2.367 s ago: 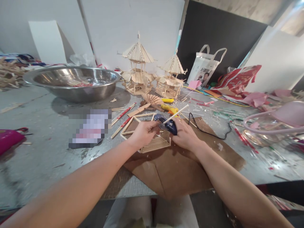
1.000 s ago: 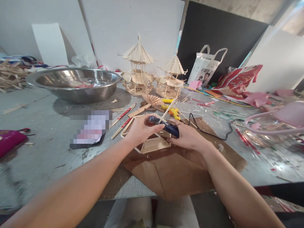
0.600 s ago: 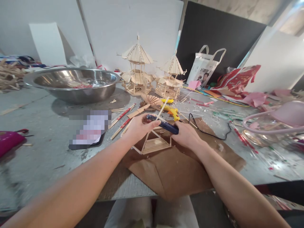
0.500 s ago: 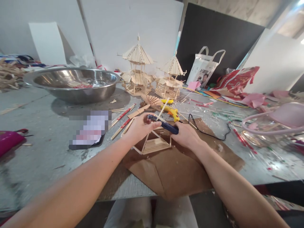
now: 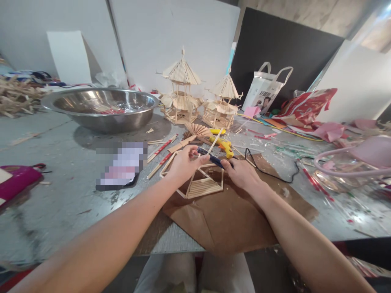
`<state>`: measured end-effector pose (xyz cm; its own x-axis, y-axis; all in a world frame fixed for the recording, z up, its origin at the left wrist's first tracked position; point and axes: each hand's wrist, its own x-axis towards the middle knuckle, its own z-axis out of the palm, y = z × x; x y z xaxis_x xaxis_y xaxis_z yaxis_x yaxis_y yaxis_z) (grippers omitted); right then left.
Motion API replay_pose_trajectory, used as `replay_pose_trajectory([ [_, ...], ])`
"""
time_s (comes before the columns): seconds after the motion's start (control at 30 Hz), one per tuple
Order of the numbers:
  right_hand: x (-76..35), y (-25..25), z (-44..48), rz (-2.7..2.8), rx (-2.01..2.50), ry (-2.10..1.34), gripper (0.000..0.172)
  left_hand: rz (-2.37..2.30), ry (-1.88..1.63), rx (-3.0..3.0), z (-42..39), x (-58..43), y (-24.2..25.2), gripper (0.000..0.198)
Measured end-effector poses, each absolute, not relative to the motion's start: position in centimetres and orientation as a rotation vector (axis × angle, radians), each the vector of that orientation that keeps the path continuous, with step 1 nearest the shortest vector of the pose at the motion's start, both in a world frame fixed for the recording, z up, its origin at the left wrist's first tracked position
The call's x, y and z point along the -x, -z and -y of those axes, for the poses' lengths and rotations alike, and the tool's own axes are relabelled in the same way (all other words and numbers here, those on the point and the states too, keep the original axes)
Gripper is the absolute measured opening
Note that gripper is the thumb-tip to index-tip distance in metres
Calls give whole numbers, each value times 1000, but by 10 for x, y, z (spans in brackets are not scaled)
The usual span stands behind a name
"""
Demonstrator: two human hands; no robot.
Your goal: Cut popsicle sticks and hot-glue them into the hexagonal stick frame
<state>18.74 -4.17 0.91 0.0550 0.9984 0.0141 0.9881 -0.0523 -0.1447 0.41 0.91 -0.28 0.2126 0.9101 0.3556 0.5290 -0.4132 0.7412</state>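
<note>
My left hand (image 5: 186, 162) pinches a thin wooden stick (image 5: 216, 140) that slants up and to the right. Its fingers also touch the far end of a dark blue hand tool (image 5: 214, 158); its exact kind is hard to make out. The tool's near end is in the closed grip of my right hand (image 5: 244, 173), and the stick crosses it. Below both hands lies a polygonal frame of wooden sticks (image 5: 204, 189), with one section filled by parallel sticks. It rests on brown paper (image 5: 241, 221), partly covered by my left hand.
A yellow glue gun (image 5: 226, 147) with a black cord lies just beyond the hands. Two stick pagodas (image 5: 182, 77) stand behind it. To the left are a steel basin (image 5: 100, 120) and a phone (image 5: 122, 167). Red-wrapped sticks (image 5: 163, 148) and scraps are scattered about.
The whole view has shifted slightly, so things sit further right. My hands keep hold of the stick and tool, and more of the stick frame shows beneath them.
</note>
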Motion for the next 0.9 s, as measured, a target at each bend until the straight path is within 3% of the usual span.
replay_pose_trajectory([
  [0.13, -190, -9, 39, 2051, 2227, -108, 72, -1232, -1257, -2589, 1, -4, -1, 63],
  [0.2, -191, -9, 38, 2058, 2233, -93, 68, -999, -1223, -2903, 12, -9, -3, 54],
  [0.33, -191, -5, 38, 2146, 2210, -92, 41, -574, -910, -3228, 30, -22, -3, 46],
  [0.4, -191, -4, 37, 2156, 2207, -81, 37, -558, -845, -3243, 32, -24, -1, 48],
  [0.73, -193, -5, 32, 2056, 2295, -69, 65, -655, -746, -3193, 23, -21, 6, 49],
  [0.9, -193, -4, 28, 2035, 2308, -95, 73, -692, -763, -3203, 22, -18, 1, 37],
])
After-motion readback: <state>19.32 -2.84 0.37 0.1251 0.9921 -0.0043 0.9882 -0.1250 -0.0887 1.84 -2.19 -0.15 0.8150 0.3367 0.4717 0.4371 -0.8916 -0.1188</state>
